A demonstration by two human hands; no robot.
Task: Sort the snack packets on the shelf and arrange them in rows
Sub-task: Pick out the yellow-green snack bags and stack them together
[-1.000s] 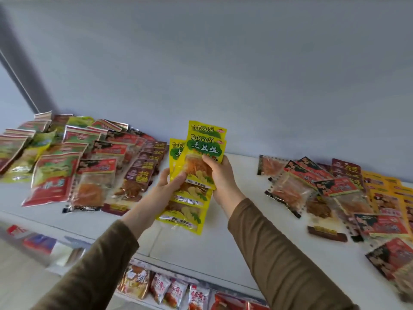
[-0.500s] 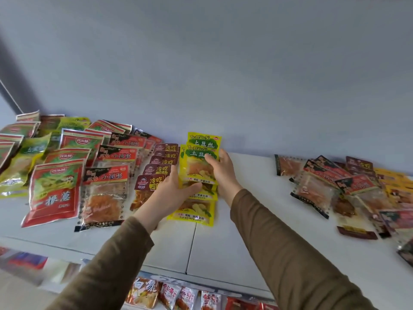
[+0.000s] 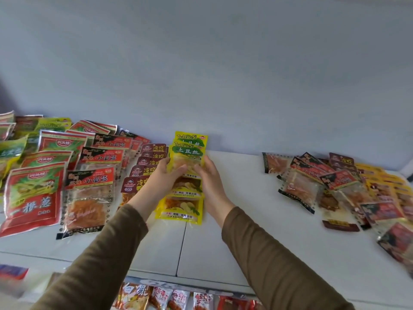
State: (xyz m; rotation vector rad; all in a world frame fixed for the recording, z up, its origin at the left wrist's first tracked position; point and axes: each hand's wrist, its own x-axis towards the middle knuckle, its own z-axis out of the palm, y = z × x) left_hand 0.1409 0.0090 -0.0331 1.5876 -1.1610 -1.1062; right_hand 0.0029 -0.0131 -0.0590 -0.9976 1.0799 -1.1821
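Several yellow snack packets (image 3: 187,153) lie fanned in an overlapping row on the white shelf (image 3: 245,220), top ends toward the back wall. My left hand (image 3: 163,177) grips the row's left side, thumb across the front of a packet. My right hand (image 3: 210,180) grips the right side, thumb also on the front. Just left of them lies a row of dark red packets (image 3: 145,168), then black-and-red packets (image 3: 93,180) and red-green packets (image 3: 33,193).
An unsorted heap of red, black and yellow packets (image 3: 339,184) covers the right part of the shelf. More packets (image 3: 161,296) stand on the lower shelf below the front edge. The grey back wall rises right behind the rows.
Both hands carried the yellow packets away from me and down onto the shelf, beside the dark red row. The view tilted and shifted left.
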